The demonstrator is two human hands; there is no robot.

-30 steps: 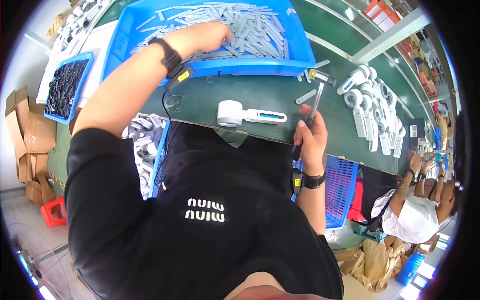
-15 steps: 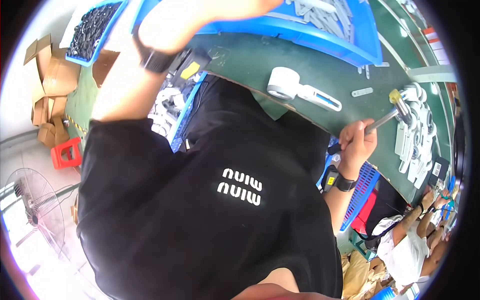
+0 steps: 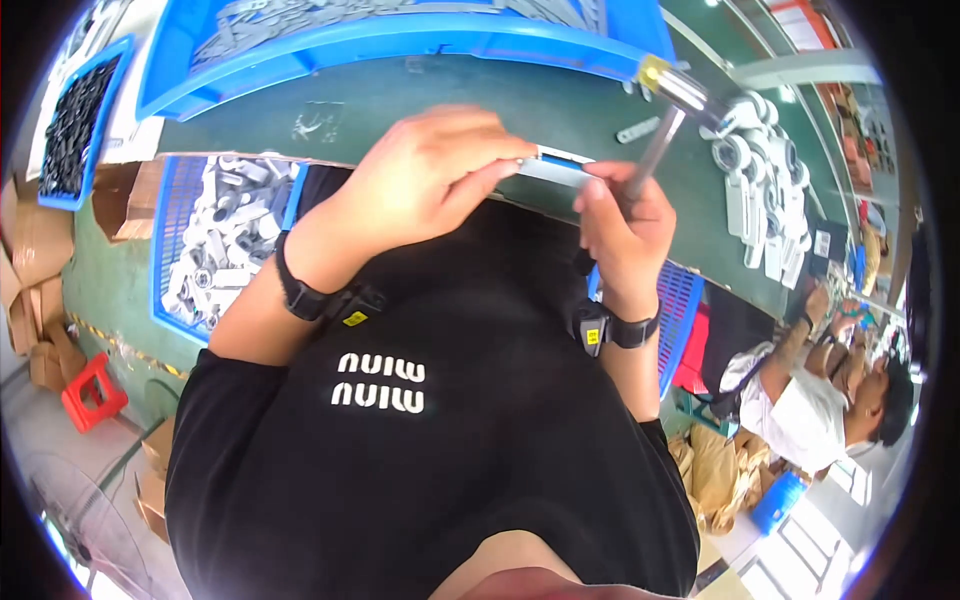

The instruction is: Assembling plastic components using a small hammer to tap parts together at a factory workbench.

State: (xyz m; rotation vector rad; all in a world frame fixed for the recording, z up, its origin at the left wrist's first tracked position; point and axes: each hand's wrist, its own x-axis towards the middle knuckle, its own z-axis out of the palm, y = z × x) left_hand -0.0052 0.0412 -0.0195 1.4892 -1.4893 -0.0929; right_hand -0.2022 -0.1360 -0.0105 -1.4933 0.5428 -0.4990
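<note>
My left hand (image 3: 430,180) is closed, thumb and fingertips pinching the end of a light grey strip (image 3: 553,173) just above the bench edge. A white edge with a blue line shows right behind the strip; the rest is hidden by my hands, so I cannot tell whether it is the round-headed white part seen earlier. My right hand (image 3: 630,230) is closed around a hammer (image 3: 655,150), its metal head with a yellow face tilted up and away. The right thumb and fingertips are also at the strip's right end.
A big blue bin (image 3: 400,45) of grey strips stands at the bench's far side. White round-headed parts (image 3: 760,170) are piled at right. Below left is a blue crate (image 3: 165,240) of white parts; a tray (image 3: 95,110) holds black pieces. A co-worker (image 3: 790,410) sits at right.
My left hand has come back from the bin to the bench edge and now pinches a strip. My right hand, still holding the hammer, has moved in beside it. The view has shifted.
</note>
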